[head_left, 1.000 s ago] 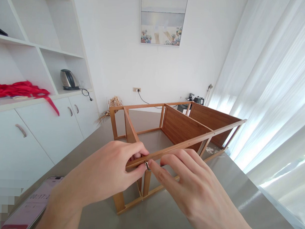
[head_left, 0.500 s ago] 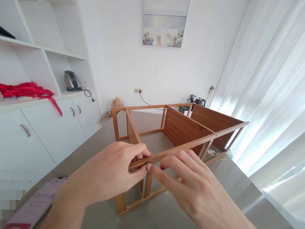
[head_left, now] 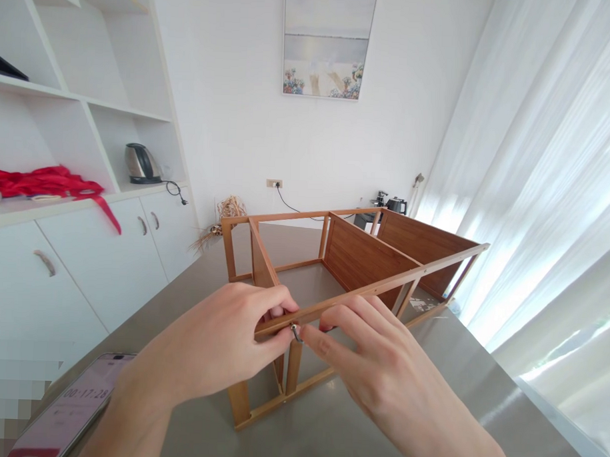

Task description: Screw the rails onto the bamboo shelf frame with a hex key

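Note:
A brown wooden shelf unit (head_left: 367, 299) lies on its side on the grey table, its shelf boards standing upright between the rails. My left hand (head_left: 231, 342) is closed around the near upper rail at its left end, fingers behind and thumb in front. Close by the thumb, a small bent metal hex key (head_left: 296, 333) meets the rail's outer face at a screw. My right hand (head_left: 375, 364) pinches that hex key between thumb and fingers; most of its length is hidden behind them.
A phone (head_left: 73, 400) with a running timer lies at the lower left of the table (head_left: 429, 406). White cabinets (head_left: 84, 261) line the left, holding a kettle (head_left: 140, 163) and red ribbon (head_left: 51, 181). Dried stalks (head_left: 230, 212) and a black kettle (head_left: 396, 205) stand behind. Curtains (head_left: 526, 196) hang right.
The hex key's bent end has turned slightly at the rail, with my right hand still on it. My left hand keeps its grip. The whole view has shifted slightly.

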Motion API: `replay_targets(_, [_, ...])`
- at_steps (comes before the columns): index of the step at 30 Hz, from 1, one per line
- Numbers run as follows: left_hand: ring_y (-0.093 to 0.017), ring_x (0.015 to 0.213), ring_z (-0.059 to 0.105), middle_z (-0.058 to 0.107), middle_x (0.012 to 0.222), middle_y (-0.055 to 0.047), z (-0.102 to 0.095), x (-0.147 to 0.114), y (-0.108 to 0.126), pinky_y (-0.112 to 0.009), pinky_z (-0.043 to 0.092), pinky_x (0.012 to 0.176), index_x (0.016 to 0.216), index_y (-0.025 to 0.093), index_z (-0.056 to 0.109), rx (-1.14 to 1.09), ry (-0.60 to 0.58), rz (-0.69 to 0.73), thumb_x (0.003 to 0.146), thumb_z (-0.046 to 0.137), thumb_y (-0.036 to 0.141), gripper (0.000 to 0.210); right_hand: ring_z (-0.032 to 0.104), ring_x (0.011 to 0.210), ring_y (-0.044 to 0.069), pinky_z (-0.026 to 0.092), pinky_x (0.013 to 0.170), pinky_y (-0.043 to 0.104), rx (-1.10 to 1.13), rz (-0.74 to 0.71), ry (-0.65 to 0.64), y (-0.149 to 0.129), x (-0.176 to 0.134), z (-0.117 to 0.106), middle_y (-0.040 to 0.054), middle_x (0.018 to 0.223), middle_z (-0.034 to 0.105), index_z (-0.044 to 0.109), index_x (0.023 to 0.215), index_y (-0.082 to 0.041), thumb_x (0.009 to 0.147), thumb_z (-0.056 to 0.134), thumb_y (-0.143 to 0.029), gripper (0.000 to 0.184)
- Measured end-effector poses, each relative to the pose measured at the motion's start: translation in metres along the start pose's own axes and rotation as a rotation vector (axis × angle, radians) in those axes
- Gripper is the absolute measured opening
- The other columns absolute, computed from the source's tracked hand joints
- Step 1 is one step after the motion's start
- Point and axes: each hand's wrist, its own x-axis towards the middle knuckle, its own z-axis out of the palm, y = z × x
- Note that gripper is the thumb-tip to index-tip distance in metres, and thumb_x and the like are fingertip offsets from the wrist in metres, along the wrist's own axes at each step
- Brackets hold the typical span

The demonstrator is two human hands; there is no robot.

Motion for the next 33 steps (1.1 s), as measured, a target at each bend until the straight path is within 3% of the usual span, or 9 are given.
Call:
replay_targets(6, [-0.012, 0.062, 0.058, 0.068, 0.073, 0.005, 0.0006, 0.001, -0.0005, -0.025, 0.039, 0.058, 0.091, 0.028, 0.066, 0.004, -0.002, 0.004, 0.092, 0.054, 0.03, 0.012, 0.05, 0.085, 0.019, 0.041, 0.078, 0.034, 0.003, 0.001, -0.028, 0.0024, -0.001, 0.0005, 0.0054, 0.096, 0.06, 0.068, 0.108, -0.018, 0.101, 0.04, -0.003, 0.032])
replay_targets(28, [-0.013, 0.063, 0.054, 0.065, 0.072, 0.006, 0.0037, 0.0015, -0.0058, -0.025, 0.037, 0.059, 0.087, 0.028, 0.062, -0.013, -0.013, -0.011, 0.093, 0.054, 0.034, 0.012, 0.05, 0.082, 0.018, 0.04, 0.074, 0.034, -0.006, -0.029, 0.055, 0.0017, 0.0006, 0.0055, 0.0059, 0.093, 0.061, 0.067, 0.105, -0.016, 0.101, 0.041, -0.002, 0.03])
replay_targets(33, [-0.013, 0.061, 0.053, 0.065, 0.071, 0.006, 0.0025, 0.0018, -0.0044, -0.025, 0.036, 0.058, 0.087, 0.028, 0.063, -0.028, -0.024, -0.02, 0.092, 0.053, 0.03, 0.011, 0.051, 0.081, 0.018, 0.04, 0.074, 0.033, 0.021, -0.028, 0.056, 0.0038, 0.0015, 0.0083, 0.0046, 0.091, 0.061, 0.065, 0.104, -0.016, 0.101, 0.048, -0.006, 0.021])
